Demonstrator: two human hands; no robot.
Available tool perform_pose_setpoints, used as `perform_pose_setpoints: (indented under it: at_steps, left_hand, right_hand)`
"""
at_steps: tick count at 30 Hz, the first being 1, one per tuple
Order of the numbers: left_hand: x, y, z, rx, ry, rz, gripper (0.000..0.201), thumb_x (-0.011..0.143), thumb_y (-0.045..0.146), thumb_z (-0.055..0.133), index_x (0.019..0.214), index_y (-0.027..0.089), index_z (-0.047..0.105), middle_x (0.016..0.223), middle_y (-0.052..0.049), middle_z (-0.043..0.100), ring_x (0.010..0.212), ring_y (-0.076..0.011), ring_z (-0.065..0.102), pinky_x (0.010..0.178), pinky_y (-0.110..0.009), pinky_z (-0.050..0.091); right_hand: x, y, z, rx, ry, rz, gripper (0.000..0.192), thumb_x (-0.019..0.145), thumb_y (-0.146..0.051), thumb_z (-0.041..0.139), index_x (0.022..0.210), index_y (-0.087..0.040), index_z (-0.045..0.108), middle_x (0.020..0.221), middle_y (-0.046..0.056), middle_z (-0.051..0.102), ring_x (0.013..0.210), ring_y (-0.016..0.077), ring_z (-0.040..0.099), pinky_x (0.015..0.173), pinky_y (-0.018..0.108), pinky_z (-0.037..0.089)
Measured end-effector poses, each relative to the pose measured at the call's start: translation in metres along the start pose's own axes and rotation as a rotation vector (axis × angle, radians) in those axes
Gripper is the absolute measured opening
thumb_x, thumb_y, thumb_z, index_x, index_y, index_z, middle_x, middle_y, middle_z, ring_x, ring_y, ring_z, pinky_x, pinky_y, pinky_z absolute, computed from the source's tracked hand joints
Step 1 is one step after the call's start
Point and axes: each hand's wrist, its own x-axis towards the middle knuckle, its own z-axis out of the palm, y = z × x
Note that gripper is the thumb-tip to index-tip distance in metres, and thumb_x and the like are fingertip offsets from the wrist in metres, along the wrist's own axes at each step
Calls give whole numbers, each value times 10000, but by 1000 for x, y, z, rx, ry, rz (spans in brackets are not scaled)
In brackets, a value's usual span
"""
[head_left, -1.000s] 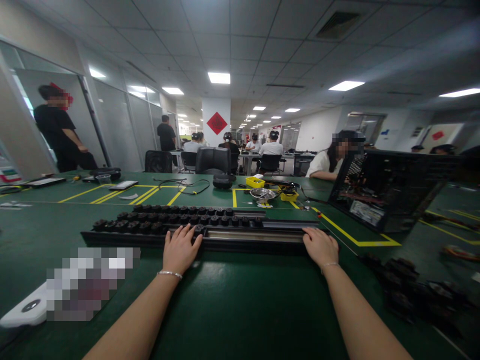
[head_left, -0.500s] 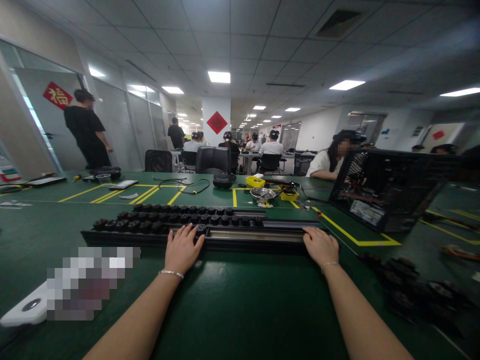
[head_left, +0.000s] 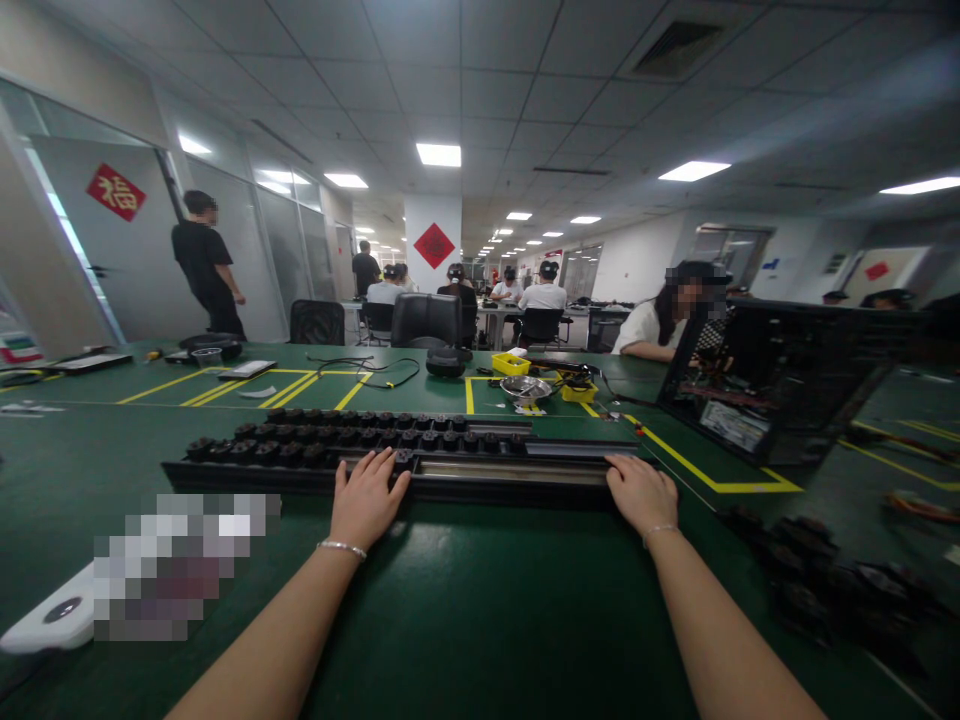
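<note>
A long black rail tray (head_left: 487,470) lies across the green table (head_left: 465,620) in front of me. Its left and middle channels hold rows of several small black round parts (head_left: 322,438); the right end shows bare metal rails. My left hand (head_left: 365,500) rests flat on the tray's near edge about the middle, fingers apart, fingertips touching the nearest parts. My right hand (head_left: 641,494) lies on the tray's right end, fingers curled over its corner.
A heap of loose black parts (head_left: 817,580) lies at my right. An open black computer case (head_left: 780,385) stands at the back right. A white device (head_left: 52,620) sits near left. Metal bowl (head_left: 525,388), yellow bins, cables, chairs and several people lie beyond.
My hands stay on the tray; the left fingers have shifted slightly right. A person in black at the far left has walked rightwards along the glass wall.
</note>
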Motion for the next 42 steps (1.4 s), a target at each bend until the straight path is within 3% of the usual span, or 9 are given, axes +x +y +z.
perform_pose_setpoints:
  at_steps: [13, 24, 42]
  left_hand:
    - [-1, 3, -1, -17, -20, -1, 490, 858, 486, 298, 1254, 262, 481, 1338, -27, 482, 1261, -221, 375, 1083, -497, 135]
    - [-1, 3, -1, -16, -23, 6, 482, 861, 474, 302, 1258, 264, 477, 1331, -30, 490, 1256, -222, 381, 1078, -506, 133]
    - [-1, 2, 2, -22, -6, 32, 499, 860, 500, 287, 1253, 261, 480, 1318, -26, 504, 1243, -217, 401, 1081, -484, 137]
  right_hand:
    - [-3, -3, -6, 11, -31, -4, 488, 856, -373, 224, 1202, -270, 551, 1304, 13, 504, 1230, 204, 383, 1017, 453, 223]
    - [-1, -1, 2, -12, 43, -6, 445, 836, -327, 268, 1145, -294, 587, 1300, -20, 508, 1215, 186, 400, 1002, 414, 255]
    - [-1, -2, -2, 19, -2, -1, 469, 845, -357, 245, 1179, -279, 565, 1303, -5, 505, 1227, 191, 385, 1014, 439, 232]
